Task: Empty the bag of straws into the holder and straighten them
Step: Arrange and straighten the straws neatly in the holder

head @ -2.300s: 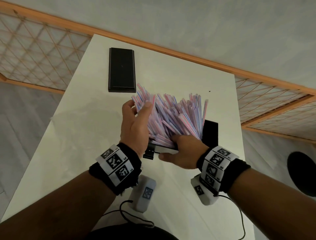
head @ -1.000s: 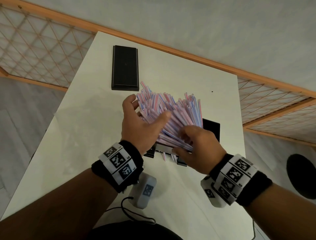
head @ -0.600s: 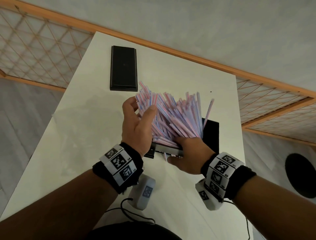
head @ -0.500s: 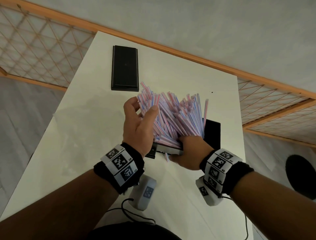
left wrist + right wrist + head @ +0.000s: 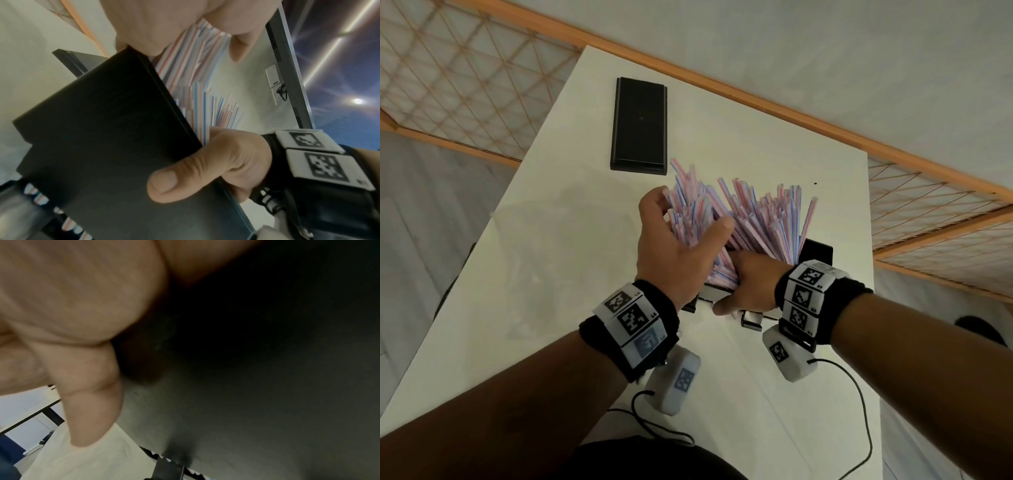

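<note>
A thick bunch of pink-and-blue striped straws (image 5: 763, 219) stands fanned out in the black holder (image 5: 816, 251) at mid-table. My left hand (image 5: 690, 214) grips the left part of the bunch, fingers behind it and thumb across its front. My right hand (image 5: 739, 277) sits at the holder's near edge. In the left wrist view its thumb (image 5: 174, 183) presses the outside of the holder's front wall (image 5: 102, 129) while its fingers reach inside behind the straws (image 5: 189, 65). The right wrist view shows only my palm (image 5: 82, 321) against the dark wall (image 5: 267, 386).
A flat black lid (image 5: 639, 125) lies at the far left of the white table (image 5: 739, 144). A faint clear film, perhaps the bag (image 5: 544, 260), lies left of my hands. Cables (image 5: 859, 428) trail near the table's front edge. An orange rail (image 5: 825, 123) runs behind.
My right hand came down from the straws to the holder's front edge and stays there. My left thumb has closed further across the bunch, pulling the left straws together.
</note>
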Tool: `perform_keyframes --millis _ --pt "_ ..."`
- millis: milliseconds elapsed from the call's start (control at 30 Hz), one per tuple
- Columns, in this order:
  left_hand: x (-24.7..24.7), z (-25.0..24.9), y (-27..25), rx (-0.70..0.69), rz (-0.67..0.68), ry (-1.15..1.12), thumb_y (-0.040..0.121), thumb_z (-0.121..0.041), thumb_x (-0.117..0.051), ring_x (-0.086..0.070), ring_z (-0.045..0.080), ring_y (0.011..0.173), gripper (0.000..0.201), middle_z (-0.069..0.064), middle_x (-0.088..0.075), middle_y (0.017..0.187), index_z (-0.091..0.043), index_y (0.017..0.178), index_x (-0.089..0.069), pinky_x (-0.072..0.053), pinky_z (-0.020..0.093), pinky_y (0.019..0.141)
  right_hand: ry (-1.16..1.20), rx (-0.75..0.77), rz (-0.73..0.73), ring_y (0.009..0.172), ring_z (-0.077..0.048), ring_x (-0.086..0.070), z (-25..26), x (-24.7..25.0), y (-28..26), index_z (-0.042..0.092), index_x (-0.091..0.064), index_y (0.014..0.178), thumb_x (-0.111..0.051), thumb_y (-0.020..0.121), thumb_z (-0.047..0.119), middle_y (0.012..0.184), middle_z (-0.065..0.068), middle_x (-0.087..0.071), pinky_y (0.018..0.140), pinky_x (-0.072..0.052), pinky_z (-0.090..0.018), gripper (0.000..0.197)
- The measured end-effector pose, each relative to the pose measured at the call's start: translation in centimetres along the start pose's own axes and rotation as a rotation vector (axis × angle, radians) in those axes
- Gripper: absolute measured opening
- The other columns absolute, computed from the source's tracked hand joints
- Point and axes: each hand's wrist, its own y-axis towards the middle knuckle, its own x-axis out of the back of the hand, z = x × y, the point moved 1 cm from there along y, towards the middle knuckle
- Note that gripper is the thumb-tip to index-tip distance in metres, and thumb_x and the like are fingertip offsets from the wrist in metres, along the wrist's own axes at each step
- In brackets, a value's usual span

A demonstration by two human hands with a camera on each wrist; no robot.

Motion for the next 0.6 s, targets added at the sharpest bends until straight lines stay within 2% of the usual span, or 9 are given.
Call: perform_keyframes --millis 67,100,200,333,400,500,567,600 --pt "0.0 0.0 0.0 0.009 0.001 0.028 0.067 -0.045 -0.083 -0.070 0.008 0.103 0.087 0.000 -0.065 0.122 -0.015 0.135 -0.038 -0.059 0.040 0.092 0.029 -0.002 0.007 0.128 -0.023 -0.051 0.3 0.3 0.0 0.016 -0.035 0.147 -0.084 0.074 0.041 0.141 0.001 -0.051 0.099 -0.039 -0.025 0.092" --pt "0.0 -0.1 0.0 0.011 0.001 0.034 0.066 -0.043 -0.085 -0.070 0.008 0.104 0.088 0.000 -0.065 0.122 -0.015 0.135 -0.037 -0.059 0.040 0.092 0.036 -0.021 0.012 0.130 -0.024 -0.049 0.4 0.4 0.1 0.015 -0.034 0.148 -0.085 0.073 0.040 0.144 -0.002 -0.050 0.103 -0.039 -0.026 0.094" --pt "-0.1 -0.2 0.0 0.004 0.010 0.050 0.069 -0.027 -0.090 -0.071 0.006 0.102 0.086 0.000 -0.067 0.120 -0.011 0.135 -0.037 -0.060 0.035 0.091 0.051 -0.066 0.004 0.123 -0.029 -0.056 0.5 0.4 0.4 0.011 -0.040 0.142 -0.089 0.064 0.045 0.138 -0.008 -0.057 0.104 -0.046 -0.041 0.098" --pt "-0.1 -0.5 0.0 0.006 0.026 0.047 0.066 -0.029 -0.092 -0.072 0.008 0.104 0.091 0.000 -0.067 0.122 -0.014 0.136 -0.036 -0.060 0.038 0.092 0.065 -0.061 0.023 0.131 -0.025 -0.047 0.5 0.3 0.6 0.013 -0.030 0.149 -0.089 0.065 0.043 0.146 -0.005 -0.048 0.108 -0.042 -0.039 0.107" --pt "-0.1 -0.7 0.0 0.006 0.030 0.039 0.062 -0.034 -0.093 -0.071 0.008 0.104 0.094 0.000 -0.067 0.123 -0.015 0.136 -0.036 -0.060 0.039 0.092 0.085 -0.027 -0.018 0.131 -0.022 -0.048 0.4 0.3 0.7 0.014 -0.032 0.147 -0.090 0.062 0.044 0.145 -0.002 -0.049 0.107 -0.042 -0.037 0.108" --pt "-0.2 -1.0 0.0 0.018 0.003 0.024 0.054 -0.047 -0.089 -0.072 0.008 0.103 0.100 -0.001 -0.065 0.125 -0.020 0.134 -0.036 -0.061 0.039 0.091 0.165 0.091 -0.138 0.121 -0.012 -0.050 0.7 0.5 -0.1 0.017 -0.042 0.140 -0.092 0.062 0.042 0.131 0.007 -0.054 0.104 -0.039 -0.027 0.096" --pt "-0.1 -1.4 0.1 0.020 -0.027 0.028 0.054 -0.049 -0.090 -0.072 0.009 0.102 0.100 -0.002 -0.064 0.127 -0.023 0.134 -0.037 -0.062 0.038 0.087 0.215 0.186 -0.210 0.112 -0.008 -0.056 0.7 0.7 -0.9 0.026 -0.054 0.129 -0.092 0.063 0.040 0.121 0.012 -0.061 0.102 -0.043 -0.028 0.077" --pt "-0.1 -1.6 0.2 0.013 -0.038 0.034 0.057 -0.045 -0.093 -0.071 0.009 0.102 0.097 -0.002 -0.064 0.125 -0.022 0.133 -0.039 -0.062 0.037 0.085 0.224 0.206 -0.225 0.108 -0.008 -0.060 0.6 0.7 -1.3 0.030 -0.058 0.121 -0.091 0.063 0.044 0.116 0.013 -0.066 0.101 -0.046 -0.030 0.068"
